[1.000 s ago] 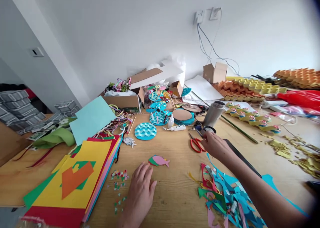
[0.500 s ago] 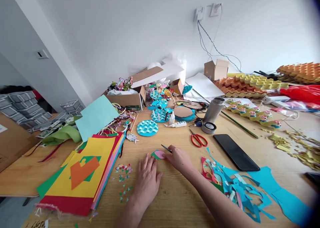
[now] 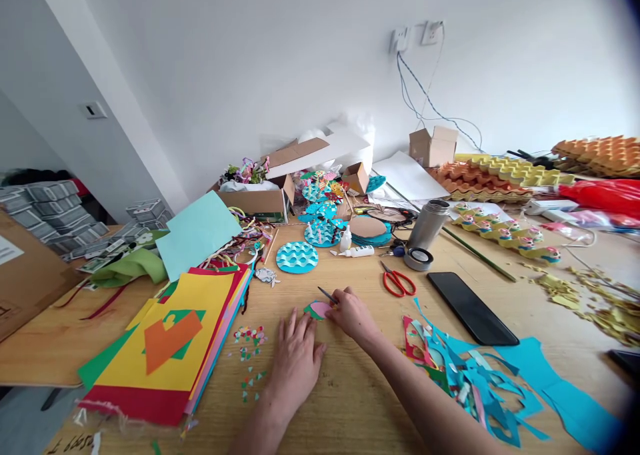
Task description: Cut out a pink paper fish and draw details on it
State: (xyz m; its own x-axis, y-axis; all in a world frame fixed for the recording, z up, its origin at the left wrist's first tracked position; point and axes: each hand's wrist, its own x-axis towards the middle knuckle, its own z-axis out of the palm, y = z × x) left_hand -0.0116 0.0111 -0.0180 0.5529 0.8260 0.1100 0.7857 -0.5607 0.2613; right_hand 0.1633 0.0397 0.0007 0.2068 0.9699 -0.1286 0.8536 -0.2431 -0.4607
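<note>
My left hand (image 3: 297,358) lies flat on the wooden table with fingers stretched out, its fingertips at the edge of a small green paper piece (image 3: 311,310). On that green piece rests a pink oval of paper (image 3: 320,309). My right hand (image 3: 354,316) is closed around a thin dark pencil (image 3: 327,294), which tilts up to the left. Its fingertips touch the right end of the pink oval. Small cut paper bits (image 3: 250,335) are scattered left of my left hand. Red-handled scissors (image 3: 399,282) lie beyond my right hand.
Coloured paper sheets (image 3: 150,348) are stacked at left. Blue paper scraps (image 3: 485,382) and a black phone (image 3: 473,308) lie at right. Behind stand a steel bottle (image 3: 428,226), glue bottles (image 3: 357,251) and a blue wavy disc (image 3: 297,258). Egg-tray strips (image 3: 505,228) are farther right.
The view has tilted slightly, so everything sits a little lower. My hands keep nearly the same places; the pencil's tip has shifted slightly left and its tilt is steeper.
</note>
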